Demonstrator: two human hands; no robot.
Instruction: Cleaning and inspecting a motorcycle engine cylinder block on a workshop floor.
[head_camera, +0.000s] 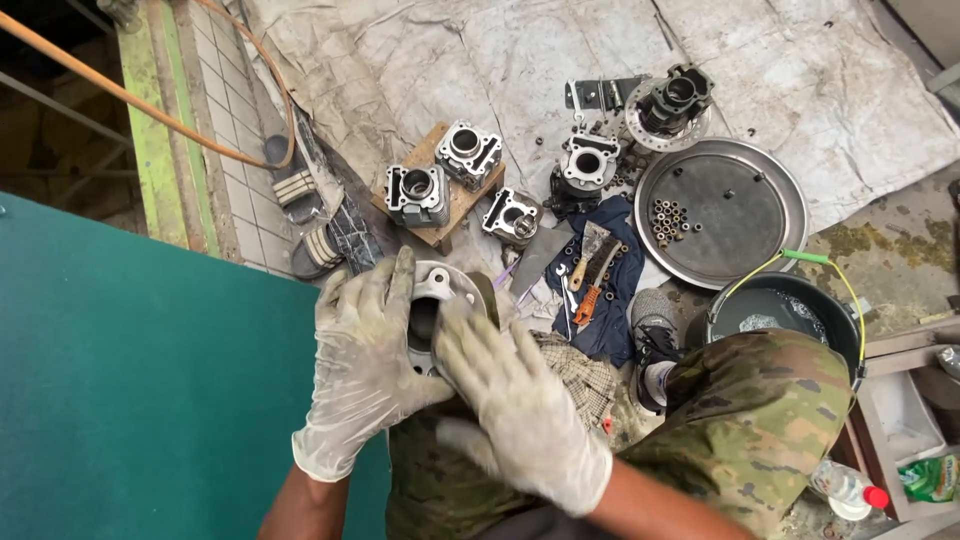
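Cylinder (440, 300), a grey metal engine part with a round bore, sits low in the frame above the person's lap, held between both gloved hands. Left hand (365, 360) is wrapped around its left side, fingers up over the rim, a closed grip on the cylinder. Right hand (515, 400) lies across the front and right of it, fingers spread and pressing on the face; it bears on the part more than it clasps it (whether anything is under that palm I cannot tell). Both gloves are pale and grimy.

To do this handling well, I judge the left grip should stay firm at the rim while the right works the face, with the part kept over the lap so it cannot drop onto the floor.

Just beyond lie a checked rag (580, 375) and camouflage trousers (760, 410). Farther out, on a crumpled sheet (500, 60) over the floor, three more cylinders rest, two of them on a wooden board (455, 205). A blue cloth (610, 290) carries small tools, among them an orange-handled one (590, 298). To the right are a round metal tray (740, 215) with small rings, and a dark bucket (790, 310) of water.
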